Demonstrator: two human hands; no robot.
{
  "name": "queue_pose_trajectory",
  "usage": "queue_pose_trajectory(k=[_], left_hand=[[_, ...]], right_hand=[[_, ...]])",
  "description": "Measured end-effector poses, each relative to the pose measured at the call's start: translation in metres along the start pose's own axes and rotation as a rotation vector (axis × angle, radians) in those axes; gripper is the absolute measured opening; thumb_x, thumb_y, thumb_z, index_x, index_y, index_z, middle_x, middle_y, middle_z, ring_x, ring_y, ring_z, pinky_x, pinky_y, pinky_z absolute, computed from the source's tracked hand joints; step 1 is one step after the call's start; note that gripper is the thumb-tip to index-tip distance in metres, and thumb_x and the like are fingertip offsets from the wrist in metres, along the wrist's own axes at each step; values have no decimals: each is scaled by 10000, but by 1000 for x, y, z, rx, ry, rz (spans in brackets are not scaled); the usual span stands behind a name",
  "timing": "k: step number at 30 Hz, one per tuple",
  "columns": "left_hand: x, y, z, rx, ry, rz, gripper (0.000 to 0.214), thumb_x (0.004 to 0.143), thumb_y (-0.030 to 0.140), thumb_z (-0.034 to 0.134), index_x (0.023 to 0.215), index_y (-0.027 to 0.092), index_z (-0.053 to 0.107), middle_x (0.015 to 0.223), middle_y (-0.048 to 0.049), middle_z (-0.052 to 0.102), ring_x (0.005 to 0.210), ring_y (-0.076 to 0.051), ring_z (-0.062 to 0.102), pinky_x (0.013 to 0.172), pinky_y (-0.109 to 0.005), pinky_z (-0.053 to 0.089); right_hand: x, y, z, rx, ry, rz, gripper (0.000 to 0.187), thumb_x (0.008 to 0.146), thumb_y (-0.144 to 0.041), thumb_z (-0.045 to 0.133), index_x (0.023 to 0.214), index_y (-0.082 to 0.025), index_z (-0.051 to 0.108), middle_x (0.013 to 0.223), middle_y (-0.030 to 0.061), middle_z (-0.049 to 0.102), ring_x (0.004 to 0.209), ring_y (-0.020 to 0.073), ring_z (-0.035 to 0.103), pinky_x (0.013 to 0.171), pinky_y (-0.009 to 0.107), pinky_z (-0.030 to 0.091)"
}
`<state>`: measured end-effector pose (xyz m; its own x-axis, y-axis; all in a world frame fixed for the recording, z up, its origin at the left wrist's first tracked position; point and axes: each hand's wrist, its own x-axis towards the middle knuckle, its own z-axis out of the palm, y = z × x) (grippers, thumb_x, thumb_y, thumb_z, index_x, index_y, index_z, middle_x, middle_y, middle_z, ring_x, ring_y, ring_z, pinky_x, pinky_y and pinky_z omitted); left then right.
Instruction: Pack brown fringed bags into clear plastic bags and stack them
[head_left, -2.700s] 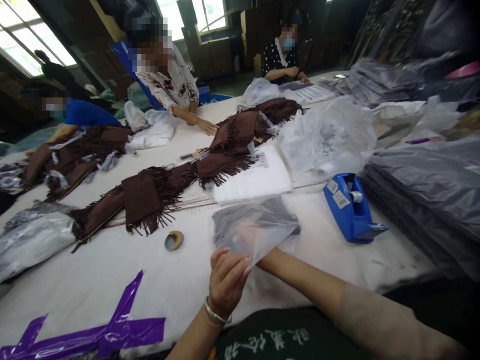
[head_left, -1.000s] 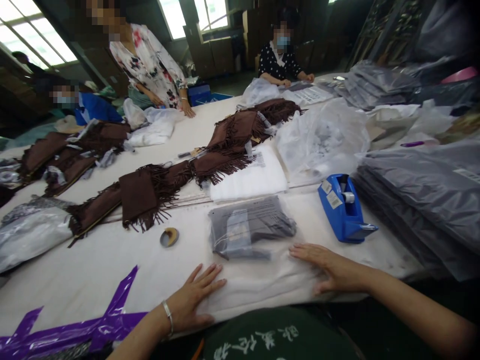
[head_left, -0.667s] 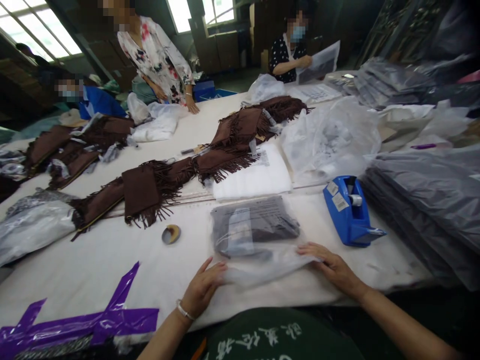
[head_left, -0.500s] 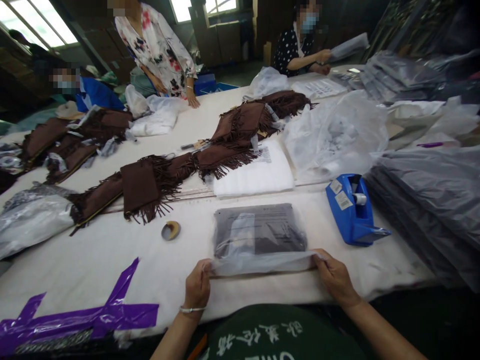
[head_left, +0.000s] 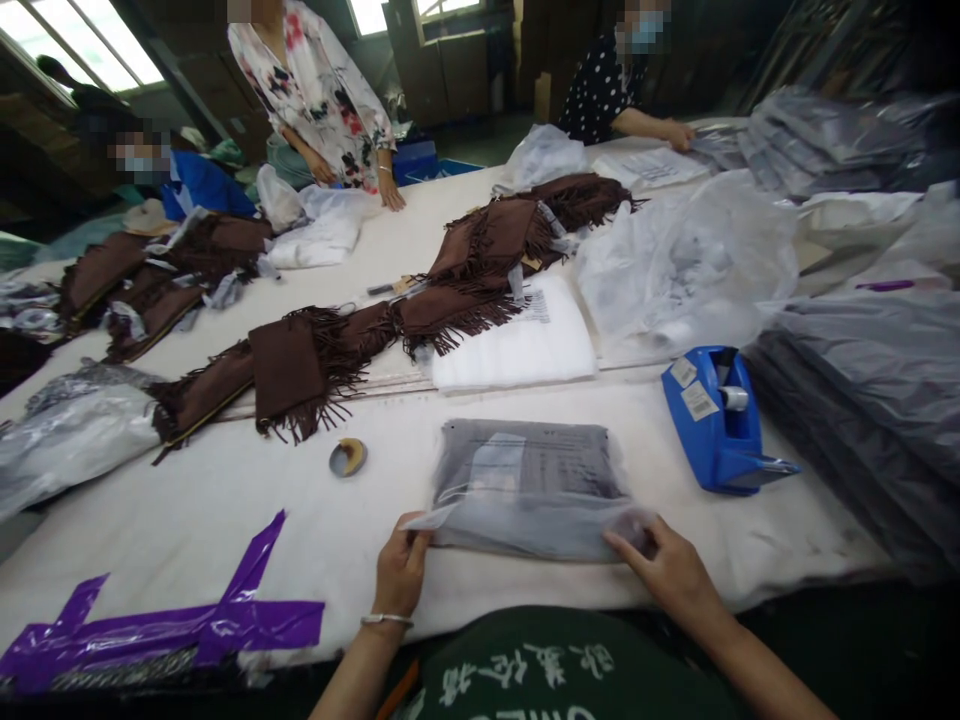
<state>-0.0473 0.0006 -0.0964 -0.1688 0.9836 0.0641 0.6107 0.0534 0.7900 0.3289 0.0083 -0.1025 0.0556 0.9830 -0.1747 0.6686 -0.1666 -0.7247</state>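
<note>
On the white-covered table lies a clear plastic bag [head_left: 529,525] with a flat dark grey packet [head_left: 529,460] inside, printing showing through. My left hand [head_left: 401,570] pinches the bag's near left corner. My right hand [head_left: 656,570] holds its near right end, fingertips on the film. Between them the loose flap of film lies doubled along the packet's near edge. A small tape roll [head_left: 348,457] sits left of the bag, apart from my hands.
Brown fringed suede pieces [head_left: 322,360] run along the table [head_left: 187,520], beside a white foam stack [head_left: 514,340]. A blue tape dispenser [head_left: 712,420] stands right, near stacked grey bags [head_left: 847,400]. Purple tape [head_left: 172,625] marks the table's near edge. Co-workers stand and sit beyond.
My hands moved from lying flat on the table to gripping the bag's near end, and the loose film is now folded against the packet. The far co-worker's hand moved a grey packet onto the right-hand pile.
</note>
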Motion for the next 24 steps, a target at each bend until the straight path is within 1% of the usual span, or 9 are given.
queue_pose_trajectory(k=[3, 6, 8, 12, 14, 16, 19, 21, 24], left_hand=[[4, 6, 17, 115, 113, 33, 251, 883, 373, 414, 918, 182, 573, 742, -11, 639, 651, -152, 605, 627, -260, 490], [10, 10, 22, 229, 111, -13, 281, 902, 378, 375, 737, 205, 523, 553, 36, 551, 505, -131, 548, 539, -235, 434], [15, 9, 18, 291, 84, -61, 290, 903, 392, 387, 706, 214, 505, 485, 61, 502, 454, -122, 520, 507, -226, 403], [26, 14, -2, 394, 82, -86, 214, 874, 390, 466, 800, 213, 559, 558, 42, 585, 535, -148, 588, 543, -249, 427], [32, 27, -11, 419, 142, 47, 183, 876, 350, 478, 906, 198, 575, 724, -8, 650, 697, -177, 629, 680, -301, 476], [38, 50, -12, 418, 149, 276, 221, 876, 305, 497, 1058, 196, 560, 970, -60, 649, 974, -212, 589, 902, -383, 433], [48, 82, 10, 391, -95, 505, 303, 834, 311, 582, 1122, 220, 554, 1168, -75, 572, 1221, -256, 406, 1043, -446, 311], [55, 91, 33, 338, -262, 508, 175, 810, 311, 615, 948, 203, 605, 1047, -72, 602, 1124, -253, 466, 980, -424, 373], [60, 83, 62, 260, -310, 421, 142, 826, 274, 589, 722, 181, 561, 813, -48, 585, 886, -207, 523, 840, -371, 434]], right_hand=[[-5, 5, 4, 41, 96, 10, 374, 834, -529, 467, 953, -207, 613, 896, 54, 685, 846, 219, 629, 763, 305, 467], [-2, 6, 5, 3, 137, 41, 352, 882, -509, 379, 872, -226, 588, 722, 20, 653, 694, 197, 616, 659, 285, 439], [2, 4, 5, -70, 132, 44, 348, 890, -508, 357, 769, -238, 541, 593, -7, 586, 587, 189, 579, 607, 287, 399], [8, 1, 5, -176, 114, 32, 346, 896, -506, 328, 717, -247, 470, 554, -16, 539, 544, 189, 559, 575, 285, 359], [10, 0, 6, -205, 94, 39, 346, 900, -505, 307, 725, -249, 460, 574, -9, 548, 547, 192, 562, 561, 282, 353], [10, 0, 6, -219, 87, 40, 342, 902, -504, 295, 735, -252, 457, 592, -3, 559, 558, 199, 571, 551, 281, 352], [9, 1, 7, -218, 93, 17, 334, 904, -494, 289, 753, -253, 463, 591, 1, 563, 565, 208, 580, 555, 287, 359], [8, 2, 5, -195, 98, -4, 328, 906, -482, 292, 769, -251, 480, 617, 12, 586, 594, 214, 593, 572, 291, 371], [6, 3, -3, -117, 104, 9, 319, 899, -477, 318, 809, -246, 518, 729, 35, 642, 694, 220, 616, 620, 291, 398]])
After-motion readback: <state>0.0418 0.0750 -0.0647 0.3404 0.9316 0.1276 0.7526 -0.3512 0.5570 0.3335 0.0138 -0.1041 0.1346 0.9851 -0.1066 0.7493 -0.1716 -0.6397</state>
